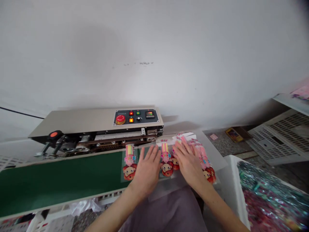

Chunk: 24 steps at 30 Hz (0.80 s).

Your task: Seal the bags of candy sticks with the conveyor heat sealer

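A clear packet (pixel 129 163) with a cartoon figure and a striped stick lies on the green conveyor belt (pixel 62 180), just left of my left hand (pixel 146 172). That hand rests flat with its fingers stretched toward the sealing machine (pixel 96 120). Between my hands is a second packet (pixel 166 161) of the same kind. My right hand (pixel 189 162) lies with fingers extended on further packets, partly covering them. Several overlapping packets (pixel 206 161) spread out to its right. Neither hand grips anything that I can see.
The machine's panel (pixel 136 116) has a red stop button and lit switches. At right stands a white box (pixel 238 190) full of shiny green and red wrappers. White crates (pixel 272 141) are stacked behind it. The wall (pixel 154 58) rises directly behind the machine.
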Motion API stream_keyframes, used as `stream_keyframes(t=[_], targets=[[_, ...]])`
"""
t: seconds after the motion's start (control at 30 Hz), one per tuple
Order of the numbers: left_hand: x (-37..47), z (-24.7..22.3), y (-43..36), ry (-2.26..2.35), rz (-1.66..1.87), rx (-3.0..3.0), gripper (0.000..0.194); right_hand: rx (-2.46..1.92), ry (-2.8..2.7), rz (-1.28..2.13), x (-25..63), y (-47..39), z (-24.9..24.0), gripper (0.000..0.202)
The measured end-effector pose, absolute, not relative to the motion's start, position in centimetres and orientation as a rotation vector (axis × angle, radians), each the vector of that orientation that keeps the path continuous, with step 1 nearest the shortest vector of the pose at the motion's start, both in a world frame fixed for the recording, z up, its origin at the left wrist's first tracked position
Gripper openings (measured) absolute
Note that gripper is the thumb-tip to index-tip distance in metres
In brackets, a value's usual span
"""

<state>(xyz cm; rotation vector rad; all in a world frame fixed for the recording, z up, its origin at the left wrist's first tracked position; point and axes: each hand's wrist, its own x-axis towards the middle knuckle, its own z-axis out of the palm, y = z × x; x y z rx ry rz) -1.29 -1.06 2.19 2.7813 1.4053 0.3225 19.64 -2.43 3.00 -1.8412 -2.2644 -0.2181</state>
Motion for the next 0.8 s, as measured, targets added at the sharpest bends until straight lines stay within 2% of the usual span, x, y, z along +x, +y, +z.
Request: stream_keyframes(t=[0.13,0.3,0.67,0.8], targets=[[1.2,0.7,-0.8,1.208,0.346,2.833,0.053,-1.966,-2.222,-0.351,21.5,-2.8,2.4,0.040],[0.1,-1.0,-1.2,1.298,0.343,2.824,0.056,-1.922,-2.311,-0.332,22.4,-3.2,0.8,0.043],[-2.2,-0.6,-1.4,1.413,0.323,2.803,0.052,-1.847,-2.334,-0.148,19.8,-3.5,1.8,0.042],[-3.9,0.2,-2.0,1.606,0.326,2.738,0.050,-1.798,-2.333,-0.068,18.4,-2.9,3.2,0.041]])
